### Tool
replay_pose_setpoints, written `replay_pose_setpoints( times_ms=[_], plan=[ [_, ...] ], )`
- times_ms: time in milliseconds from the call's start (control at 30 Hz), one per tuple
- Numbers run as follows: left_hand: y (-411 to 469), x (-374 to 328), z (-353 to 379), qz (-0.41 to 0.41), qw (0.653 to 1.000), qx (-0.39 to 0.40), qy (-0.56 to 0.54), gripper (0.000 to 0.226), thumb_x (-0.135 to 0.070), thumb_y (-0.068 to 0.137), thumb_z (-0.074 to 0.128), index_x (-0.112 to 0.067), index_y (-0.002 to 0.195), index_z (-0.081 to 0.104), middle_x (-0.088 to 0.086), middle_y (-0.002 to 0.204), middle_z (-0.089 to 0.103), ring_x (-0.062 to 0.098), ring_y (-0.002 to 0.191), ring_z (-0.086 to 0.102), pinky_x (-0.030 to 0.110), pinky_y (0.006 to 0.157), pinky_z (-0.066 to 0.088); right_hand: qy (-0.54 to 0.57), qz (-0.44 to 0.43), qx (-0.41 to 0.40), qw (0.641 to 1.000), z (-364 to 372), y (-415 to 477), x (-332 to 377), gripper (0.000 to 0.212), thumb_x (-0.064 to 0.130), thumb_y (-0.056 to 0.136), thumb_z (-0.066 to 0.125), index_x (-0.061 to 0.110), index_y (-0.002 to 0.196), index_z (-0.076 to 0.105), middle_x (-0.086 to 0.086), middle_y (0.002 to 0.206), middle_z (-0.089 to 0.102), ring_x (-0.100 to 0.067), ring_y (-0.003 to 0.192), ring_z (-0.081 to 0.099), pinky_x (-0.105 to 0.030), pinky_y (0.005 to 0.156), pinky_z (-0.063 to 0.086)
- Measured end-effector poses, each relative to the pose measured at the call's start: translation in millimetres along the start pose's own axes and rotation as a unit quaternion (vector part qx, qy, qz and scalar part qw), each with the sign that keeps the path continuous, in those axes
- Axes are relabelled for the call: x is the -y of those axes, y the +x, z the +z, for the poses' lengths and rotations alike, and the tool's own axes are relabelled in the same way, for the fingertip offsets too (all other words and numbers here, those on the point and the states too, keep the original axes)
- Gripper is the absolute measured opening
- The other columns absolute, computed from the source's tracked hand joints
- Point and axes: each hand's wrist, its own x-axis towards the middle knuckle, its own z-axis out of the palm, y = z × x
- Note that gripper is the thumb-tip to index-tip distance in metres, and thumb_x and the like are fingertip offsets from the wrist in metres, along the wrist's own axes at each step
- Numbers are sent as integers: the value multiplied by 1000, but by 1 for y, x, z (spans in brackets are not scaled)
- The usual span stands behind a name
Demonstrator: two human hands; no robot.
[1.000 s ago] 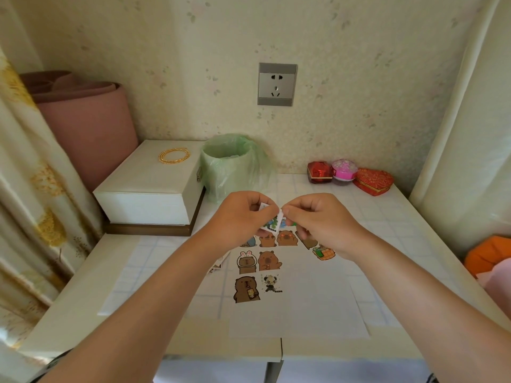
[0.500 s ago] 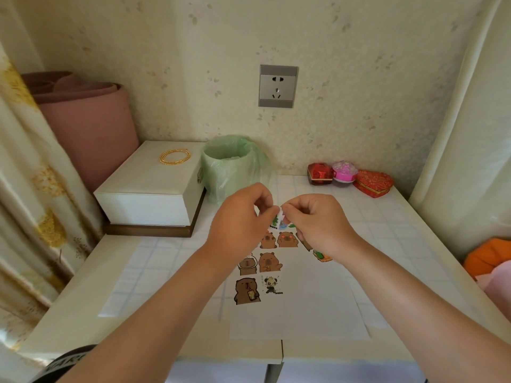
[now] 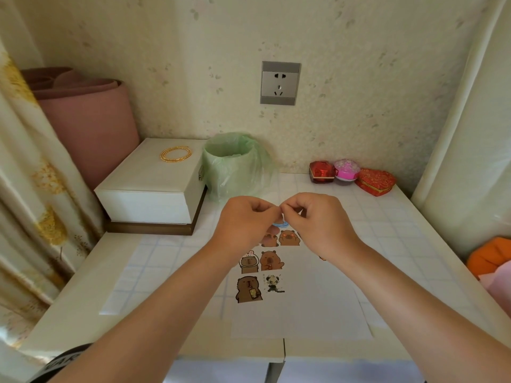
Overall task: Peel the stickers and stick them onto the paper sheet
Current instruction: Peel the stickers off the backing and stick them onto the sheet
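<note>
Hands meeting above the table [image 3: 401, 230]. Left hand [image 3: 246, 221] and right hand [image 3: 318, 221] each curl thumb and forefinger into a tight pinch where they touch. I take the held thing for a sticker, though fingers hide it. Paper sheet [image 3: 304, 313] lies directly beneath, long axis running away from me, both hands equally near. Bear stickers [image 3: 249, 288] crowd its left half, and the hands cover its far edge.

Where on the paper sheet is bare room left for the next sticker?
Free: the right half of the paper sheet, from the stickers to its right edge, and the strip below the brown bear sticker to the near edge. Crowded: the upper left, where stickers cluster.
</note>
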Motion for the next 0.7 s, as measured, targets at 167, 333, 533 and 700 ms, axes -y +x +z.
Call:
replay_pose_setpoints(
  times_ms=[167,333,533,700],
  plan=[
    [0,2,1,15,1000,-12,22,10,-13,90,65,-10,83,72,15,83,74,23,66,71,34,58,62,-7,-5,2,1000,0,-1,2,18,28,95,62,35,83,74,27,66,63,-2,56,58,-23,54,42],
    [0,1,1,29,999,-15,30,11,-12,90,62,-8,84,70,15,83,73,30,68,71,26,51,56,34,17,-4,999,2,2,0,20,27,95,61,34,80,72,27,68,65,-7,57,59,-25,55,46],
    [5,-2,-6,5,999,-34,18,13,-11,90,56,-4,87,67,8,85,72,8,59,65,27,54,57,128,99,-17,987,4,9,0,21,22,95,58,29,78,69,14,69,64,3,51,54,-20,57,42],
    [11,-7,-33,-4,995,-78,59,16,-15,89,53,-3,88,64,3,81,68,15,62,64,36,65,63,212,146,-11,966,3,15,13,19,17,97,53,20,86,68,4,76,66,-13,45,54,-21,44,41]
  ],
)
